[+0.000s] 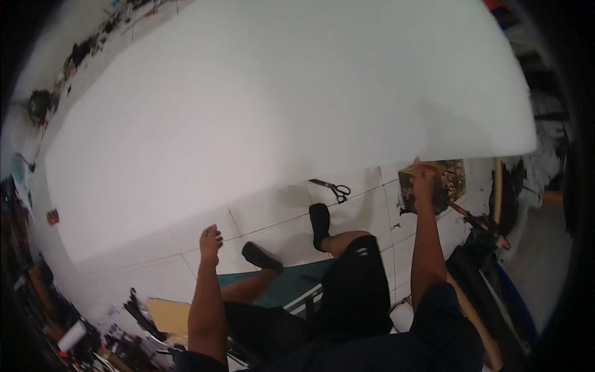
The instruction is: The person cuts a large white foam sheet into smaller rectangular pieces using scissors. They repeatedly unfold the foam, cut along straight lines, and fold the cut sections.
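A large white sheet, its surface smooth and its corners rounded, spreads across the upper part of the view. Just short of its near edge, on the left, is my left hand, its fingers loosely bent and apart with nothing visible in them. Farther right, my right hand reaches up to the same edge; a fingertip meets or nearly meets it, and the other fingers are spread. Black-handled scissors lie on the tiled floor between the hands, close to the sheet's edge.
My feet in dark socks rest on white floor tiles beside a green mat. Beyond my right hand are a patterned box-like item and a dark tubular object. Clutter and a yellow panel lie lower left.
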{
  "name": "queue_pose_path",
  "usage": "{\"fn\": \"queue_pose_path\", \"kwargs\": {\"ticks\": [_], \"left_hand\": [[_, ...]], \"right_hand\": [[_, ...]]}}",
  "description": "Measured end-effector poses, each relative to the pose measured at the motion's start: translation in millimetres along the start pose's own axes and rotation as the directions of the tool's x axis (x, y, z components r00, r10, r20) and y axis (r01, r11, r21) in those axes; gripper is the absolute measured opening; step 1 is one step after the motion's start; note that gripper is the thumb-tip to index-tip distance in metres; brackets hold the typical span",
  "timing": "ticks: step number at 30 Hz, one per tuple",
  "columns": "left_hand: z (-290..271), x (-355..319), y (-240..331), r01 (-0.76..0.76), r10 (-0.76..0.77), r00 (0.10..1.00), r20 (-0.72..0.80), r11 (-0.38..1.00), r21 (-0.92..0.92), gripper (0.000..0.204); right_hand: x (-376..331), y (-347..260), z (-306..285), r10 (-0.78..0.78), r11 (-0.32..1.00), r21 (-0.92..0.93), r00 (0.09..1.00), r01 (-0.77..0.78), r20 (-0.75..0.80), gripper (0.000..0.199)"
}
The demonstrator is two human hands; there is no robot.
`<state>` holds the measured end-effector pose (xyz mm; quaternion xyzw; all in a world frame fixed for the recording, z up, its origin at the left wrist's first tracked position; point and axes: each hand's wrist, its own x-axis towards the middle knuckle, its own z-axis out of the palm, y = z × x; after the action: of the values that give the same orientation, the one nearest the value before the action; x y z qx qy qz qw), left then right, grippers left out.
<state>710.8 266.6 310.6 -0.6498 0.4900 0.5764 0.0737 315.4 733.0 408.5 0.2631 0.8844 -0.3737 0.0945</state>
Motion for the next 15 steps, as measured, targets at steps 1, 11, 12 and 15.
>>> {"fn": "queue_pose_path", "kwargs": {"ticks": [1,11,12,15], "left_hand": [[13,29,-16,0.004,-0.005,1.000,-0.031,0.999,-0.046,0.044],[86,212,-102,-0.021,-0.247,0.929,-0.274,0.706,-0.708,0.086],[89,221,-110,-0.061,-0.203,0.941,-0.270,0.684,-0.727,0.087],[92,240,-124,-0.170,-0.086,0.956,-0.282,0.623,-0.764,0.090]], "right_hand": [[33,28,7,-0.089,0.996,0.017,0.995,0.090,-0.033,0.046],[100,74,131,-0.423,0.506,0.501,0.709,0.702,-0.565,0.051],[110,84,144,-0.399,0.592,0.435,0.715,0.679,-0.574,0.050],[143,109,182,-0.412,0.731,0.239,0.692,0.639,-0.593,0.051]]}}
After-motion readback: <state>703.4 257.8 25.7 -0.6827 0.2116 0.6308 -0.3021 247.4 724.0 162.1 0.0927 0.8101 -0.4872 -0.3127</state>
